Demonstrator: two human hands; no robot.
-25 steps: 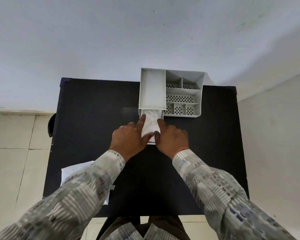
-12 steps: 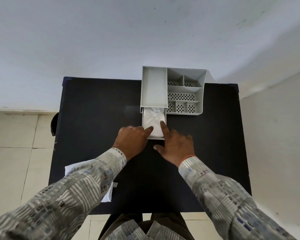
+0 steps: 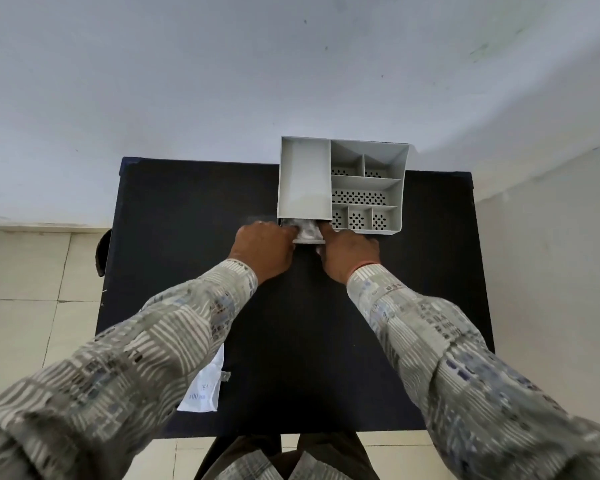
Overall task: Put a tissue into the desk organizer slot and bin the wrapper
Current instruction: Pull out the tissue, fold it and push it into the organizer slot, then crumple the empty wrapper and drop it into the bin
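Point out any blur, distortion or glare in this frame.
Head view: wide-angle bend curves the table edges and wall line; sleeves near the lens are smeared; organizer stays sharp; soft even light, no glare.

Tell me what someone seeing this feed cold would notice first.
Probably the grey desk organizer at the far edge of the black table, with its drawer partly out at the near left corner. The left hand and right hand flank that drawer, fingers on it. Next, the white wrapper lying near the table's front edge, partly under the left sleeve.
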